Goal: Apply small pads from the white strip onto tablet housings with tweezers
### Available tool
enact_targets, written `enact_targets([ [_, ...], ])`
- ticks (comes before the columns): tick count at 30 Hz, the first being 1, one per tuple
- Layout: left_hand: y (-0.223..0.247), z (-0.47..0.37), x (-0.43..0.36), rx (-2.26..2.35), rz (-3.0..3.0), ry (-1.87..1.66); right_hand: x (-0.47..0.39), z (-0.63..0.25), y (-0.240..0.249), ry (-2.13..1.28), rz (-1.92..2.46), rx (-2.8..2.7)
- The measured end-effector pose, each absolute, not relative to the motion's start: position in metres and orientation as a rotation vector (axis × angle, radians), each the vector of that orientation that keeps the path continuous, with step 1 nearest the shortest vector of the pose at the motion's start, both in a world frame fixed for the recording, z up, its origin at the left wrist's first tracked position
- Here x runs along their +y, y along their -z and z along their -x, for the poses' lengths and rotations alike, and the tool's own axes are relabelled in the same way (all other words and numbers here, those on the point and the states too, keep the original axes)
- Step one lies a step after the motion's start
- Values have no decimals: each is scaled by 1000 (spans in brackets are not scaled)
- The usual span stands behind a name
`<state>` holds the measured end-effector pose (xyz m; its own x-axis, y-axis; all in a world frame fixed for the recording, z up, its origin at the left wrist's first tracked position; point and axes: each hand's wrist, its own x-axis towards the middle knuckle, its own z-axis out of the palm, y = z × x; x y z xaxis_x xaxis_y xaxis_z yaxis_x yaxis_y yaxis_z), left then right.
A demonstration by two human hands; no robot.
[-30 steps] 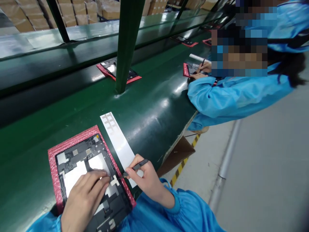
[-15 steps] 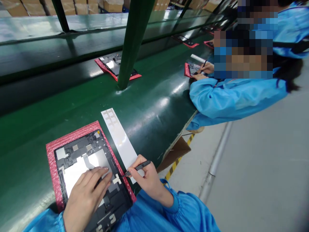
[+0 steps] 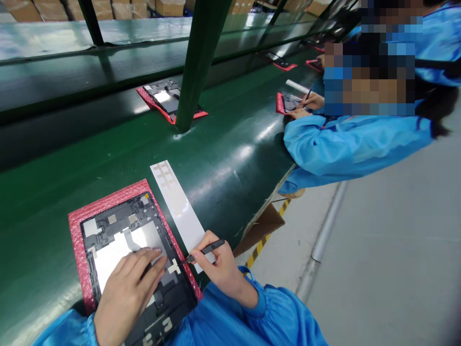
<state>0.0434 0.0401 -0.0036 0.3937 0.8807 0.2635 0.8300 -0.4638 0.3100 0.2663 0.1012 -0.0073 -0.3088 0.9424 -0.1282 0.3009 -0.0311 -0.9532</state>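
Observation:
An opened tablet-like device (image 3: 169, 293) lies on pink bubble wrap (image 3: 77, 240) at the lower left, its inner parts facing up. My left hand (image 3: 129, 293) rests on the device with fingers close together; a dark item shows partly between them, too hidden to name. Black tweezers (image 3: 212, 246) are pinched in my right hand (image 3: 225, 271), their tip at a pale cross-shaped piece (image 3: 174, 266) near the device's right edge. Partly under my right hand, a white strip (image 3: 182, 211) with pale stickers at its far end lies beside the wrap.
A green post (image 3: 198, 62) rises from the green bench (image 3: 230, 178). Behind it another device (image 3: 167, 98) lies on pink wrap. At the right, a person in blue (image 3: 345, 144) works on a similar device. A cardboard box (image 3: 262, 228) is below the bench edge.
The device behind the post has shifted slightly left. The person at the right has moved a little to the right. My hands and the tweezers look nearly unchanged.

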Motion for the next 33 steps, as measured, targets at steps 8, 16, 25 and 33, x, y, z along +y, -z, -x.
enact_targets([
  [8,2,-45,41,1561,-2514,-598,102,-266,6,-1399,1306,-1629],
  [16,4,-44,39,1569,-2520,-571,101,-266,6,-1370,1338,-1667],
  [25,4,-47,35,1444,-2561,-496,102,-267,6,-1329,1346,-1737],
  [33,-5,-47,42,1437,-2622,-396,98,-269,13,-1362,1283,-1469],
])
